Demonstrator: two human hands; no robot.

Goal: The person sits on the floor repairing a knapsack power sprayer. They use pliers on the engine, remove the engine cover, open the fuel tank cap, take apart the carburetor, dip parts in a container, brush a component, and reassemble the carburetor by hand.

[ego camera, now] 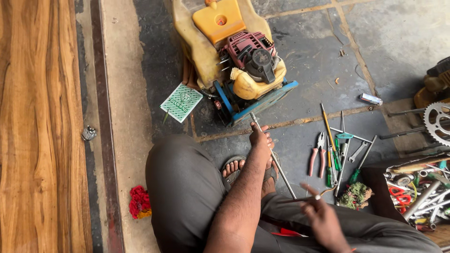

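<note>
My left hand [260, 138] reaches forward over my sandalled feet [236, 166] and grips a long thin metal rod [281, 173]. The rod's far end touches the blue frame [262, 100] of a small engine unit. That unit has a dark red motor [248, 51] and a yellow tank [218, 18] and stands on the stone floor. My right hand [323, 220] is blurred above my right knee, fingers closed round a small thin tool [323, 193] with a pale tip.
Red-handled pliers [316, 157], green-handled screwdrivers [335, 159], spanners and a yellow rod lie on the floor at right. A tray of mixed tools [422, 187] and a chain sprocket [438, 122] are at far right. A green packet [181, 102] and red cloth [139, 201] lie left.
</note>
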